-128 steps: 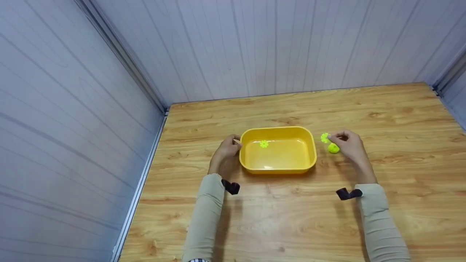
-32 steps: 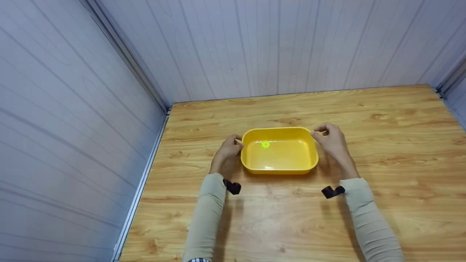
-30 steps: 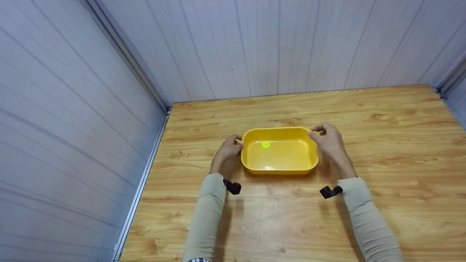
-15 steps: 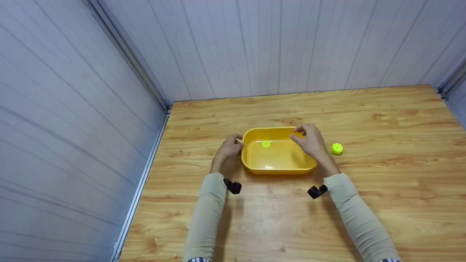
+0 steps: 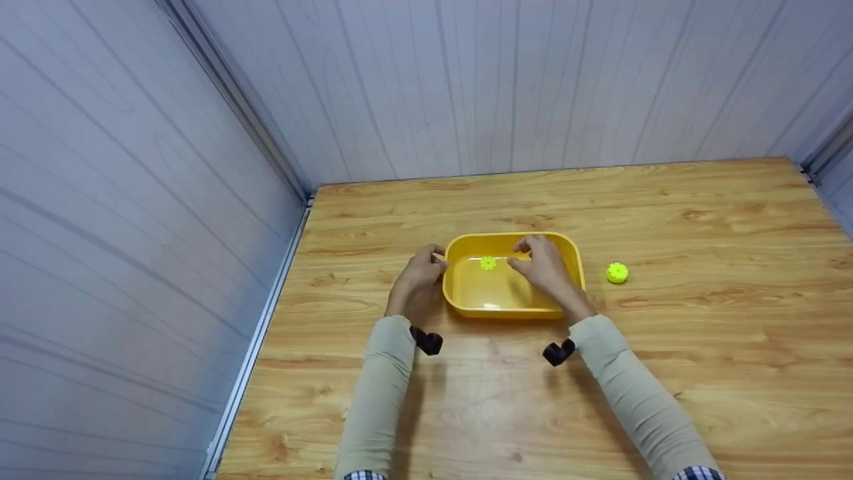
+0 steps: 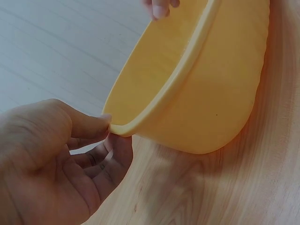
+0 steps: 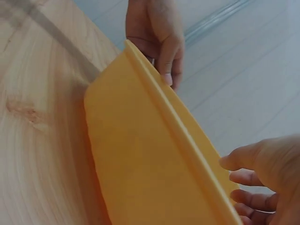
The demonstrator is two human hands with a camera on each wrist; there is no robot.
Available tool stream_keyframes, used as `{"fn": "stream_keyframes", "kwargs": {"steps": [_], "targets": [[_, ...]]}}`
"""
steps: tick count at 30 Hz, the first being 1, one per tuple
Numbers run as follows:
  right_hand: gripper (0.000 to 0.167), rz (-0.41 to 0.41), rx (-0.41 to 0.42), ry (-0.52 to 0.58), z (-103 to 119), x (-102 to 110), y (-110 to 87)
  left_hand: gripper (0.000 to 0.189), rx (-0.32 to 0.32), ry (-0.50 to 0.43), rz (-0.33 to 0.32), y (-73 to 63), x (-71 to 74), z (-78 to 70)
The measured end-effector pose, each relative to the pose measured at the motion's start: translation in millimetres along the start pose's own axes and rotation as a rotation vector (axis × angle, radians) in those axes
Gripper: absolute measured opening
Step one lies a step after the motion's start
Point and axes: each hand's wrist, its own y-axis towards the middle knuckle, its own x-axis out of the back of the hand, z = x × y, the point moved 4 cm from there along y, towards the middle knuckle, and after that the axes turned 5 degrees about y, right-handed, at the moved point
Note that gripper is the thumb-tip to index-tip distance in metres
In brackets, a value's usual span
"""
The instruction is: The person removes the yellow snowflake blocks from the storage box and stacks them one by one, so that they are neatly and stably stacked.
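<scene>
A yellow plastic basin (image 5: 506, 312) stands on the wooden table. My left hand (image 5: 420, 270) pinches its left rim between thumb and fingers, as the left wrist view shows plainly. A bright yellow-green flower-shaped piece (image 5: 488, 263) lies inside, toward the left. Over the right half of the basin hovers my right hand (image 5: 543, 267), thumb and forefinger apart, with nothing visible between them. The right wrist view has this right hand (image 7: 267, 171) with loosely bent fingers just past the basin's rim. On the table right of the basin sits a second yellow-green scalloped piece (image 5: 617, 273).
The table (image 5: 493, 407) has bare wood in front of the basin. A pale panelled wall (image 5: 426, 87) rises behind its far edge, and another wall (image 5: 133, 233) closes the left side.
The right hand, earlier holding a flower-shaped piece beside the basin, has moved left over the basin's inside. The scalloped piece on the table has come into sight. The left hand stays put.
</scene>
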Motion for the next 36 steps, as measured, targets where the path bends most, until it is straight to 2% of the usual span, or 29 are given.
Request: {"fn": "stream_keyframes", "kwargs": {"steps": [7, 12, 17, 28, 36], "targets": [[0.032, 0.095, -0.049, -0.076, 1, -18, 3.5, 0.028, 0.0, -0.012, -0.001, -0.5, 0.2, -0.4], [0.035, 0.154, -0.053, -0.146, 1, -27, 5.7, 0.028, -0.012, 0.008, -0.009, -0.2, -0.3, -0.6], [0.037, 0.171, -0.031, -0.218, 0, -34, 8.5, 0.029, -0.033, 0.048, -0.017, 0.3, 0.0, -1.8], [0.05, 0.237, -0.032, -0.323, 2, -43, 14.8, 0.029, -0.02, 0.04, -0.018, 1.2, 0.5, -1.1], [0.041, 0.228, -0.017, -0.343, 4, -45, 15.3, 0.027, -0.018, 0.037, -0.019, 1.4, 1.2, 0.0]]}}
